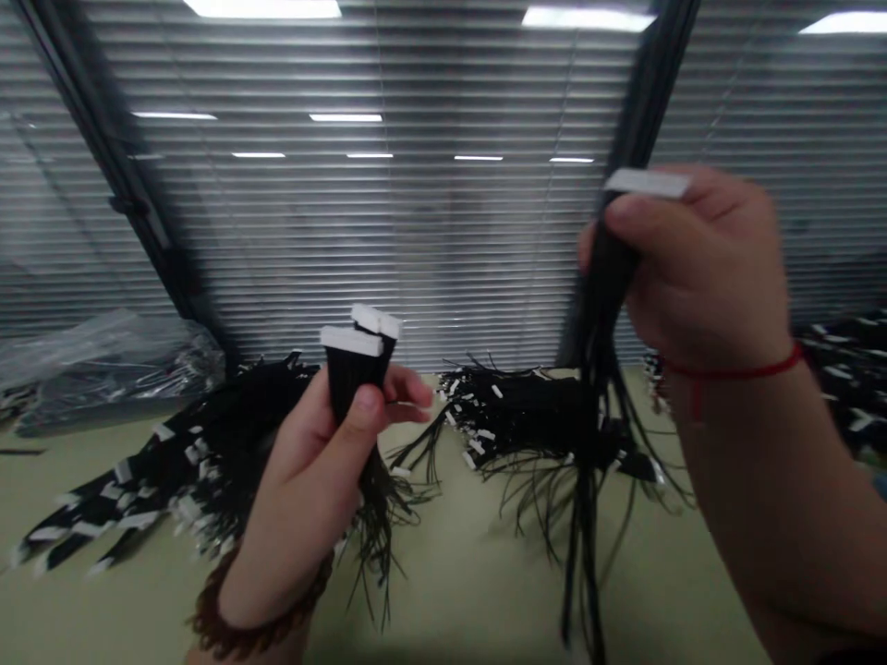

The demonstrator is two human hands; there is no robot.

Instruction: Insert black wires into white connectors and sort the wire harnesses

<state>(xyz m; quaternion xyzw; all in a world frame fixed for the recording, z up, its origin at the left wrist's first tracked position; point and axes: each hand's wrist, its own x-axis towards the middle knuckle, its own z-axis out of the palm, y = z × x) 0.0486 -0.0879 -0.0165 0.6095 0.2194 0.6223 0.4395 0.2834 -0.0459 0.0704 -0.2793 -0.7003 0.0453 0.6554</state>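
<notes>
Head view: at left, black wire bundles with white bar-shaped plastic connectors are gripped by the left hand; at right, another black bundle is pinched higher by the right hand, connector end up, seemingly so its wires hang free.

Dim and softly blurred — white lights glare up top, thinner streaks shining across the blinds.

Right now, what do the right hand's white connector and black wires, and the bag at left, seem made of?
White connector: probably plastic, matte, opaque with straight edges. Black wires: likely plastic-coated, dull, hanging in loose strands. Bag: apparently thin plastic film, glossy, see-through and crinkled.
</notes>
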